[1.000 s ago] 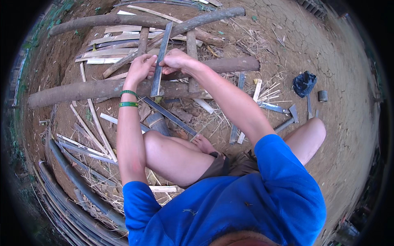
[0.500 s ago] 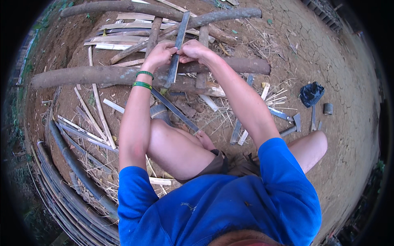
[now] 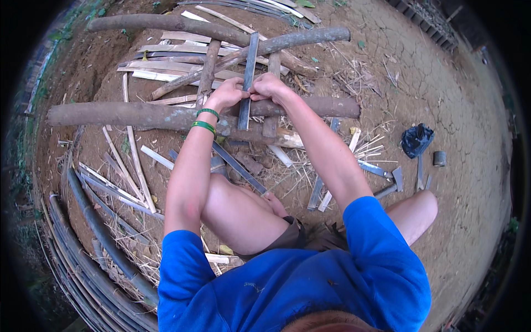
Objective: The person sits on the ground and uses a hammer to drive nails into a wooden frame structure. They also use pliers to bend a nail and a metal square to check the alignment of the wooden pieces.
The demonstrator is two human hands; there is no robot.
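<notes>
over the thick brown wooden log: dark flat bamboo strip
left hand: near the log, fingers nearly closed, pinching the strip
right hand: fingers curled tight, holding the strip

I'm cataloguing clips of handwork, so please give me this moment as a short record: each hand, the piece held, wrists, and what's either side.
Left hand: grips strip
Right hand: grips strip
Strip: narrow, dark, crossing over logs; contact unclear
Left wrist: green bands
Left side: poles
Right side: hatchet, black bag
</notes>
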